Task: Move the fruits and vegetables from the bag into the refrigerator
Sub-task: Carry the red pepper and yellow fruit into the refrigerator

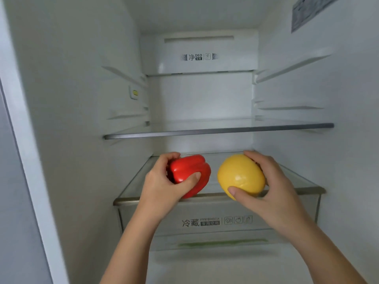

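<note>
My left hand (162,185) grips a red bell pepper (190,171), thumb across its front and fingers over its top. A round yellow fruit (241,177) sits in the grip of my right hand (272,187), thumb under it and fingers behind. Both are held side by side over the front edge of the lower glass shelf (205,196) inside the open refrigerator (71,99). I cannot tell whether either touches the shelf. The bag is out of view.
A second glass shelf (217,131) runs across above the hands. Below the lower shelf is a clear crisper drawer (217,222) with printed icons, something green showing faintly through it. White fridge walls with shelf rails close in left and right.
</note>
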Motion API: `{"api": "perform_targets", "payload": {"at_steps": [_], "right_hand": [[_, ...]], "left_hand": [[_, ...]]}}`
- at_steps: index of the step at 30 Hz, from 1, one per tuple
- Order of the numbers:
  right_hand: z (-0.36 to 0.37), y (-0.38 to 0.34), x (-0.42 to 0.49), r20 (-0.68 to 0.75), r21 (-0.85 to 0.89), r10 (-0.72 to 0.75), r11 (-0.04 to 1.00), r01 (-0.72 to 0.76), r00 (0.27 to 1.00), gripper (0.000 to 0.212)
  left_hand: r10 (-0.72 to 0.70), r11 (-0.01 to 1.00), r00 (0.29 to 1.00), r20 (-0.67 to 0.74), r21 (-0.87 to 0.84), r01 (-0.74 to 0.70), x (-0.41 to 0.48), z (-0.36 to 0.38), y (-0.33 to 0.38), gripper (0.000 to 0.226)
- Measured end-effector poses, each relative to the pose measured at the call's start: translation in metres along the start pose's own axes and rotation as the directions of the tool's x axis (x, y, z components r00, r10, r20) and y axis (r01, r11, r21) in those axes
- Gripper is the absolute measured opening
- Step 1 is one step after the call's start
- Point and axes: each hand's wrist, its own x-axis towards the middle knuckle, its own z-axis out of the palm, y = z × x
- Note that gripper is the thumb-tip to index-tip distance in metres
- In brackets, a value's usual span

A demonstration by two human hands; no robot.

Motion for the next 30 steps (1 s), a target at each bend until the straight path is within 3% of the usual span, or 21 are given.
{"api": "perform_targets", "payload": {"at_steps": [7,15,20,26,30], "right_hand": [[0.013,0.009,0.013,0.047,-0.035,-0.01,0.999,0.012,0.999,0.067],[0.027,0.01,0.026,0.08,-0.1,0.006,0.995,0.002,0.997,0.062],[0.029,0.01,0.031,0.069,-0.129,-0.006,0.992,0.015,0.998,0.066],[0.027,0.007,0.031,0.062,-0.154,-0.008,0.988,0.018,0.998,0.066],[0.026,0.004,0.03,0.054,-0.164,-0.021,0.986,0.03,0.998,0.067]], "left_hand": [[-0.016,0.994,0.992,0.128,0.109,0.002,0.038,0.004,-0.018,0.052],[-0.097,0.991,0.94,0.326,-0.058,0.123,0.067,0.007,-0.023,0.041],[-0.063,0.995,0.938,0.342,-0.05,0.085,0.076,0.012,-0.026,0.038],[-0.013,0.996,0.939,0.344,0.085,-0.018,0.077,0.014,-0.034,0.061],[-0.009,0.997,0.941,0.339,0.071,-0.016,0.078,0.014,-0.035,0.055]]}}
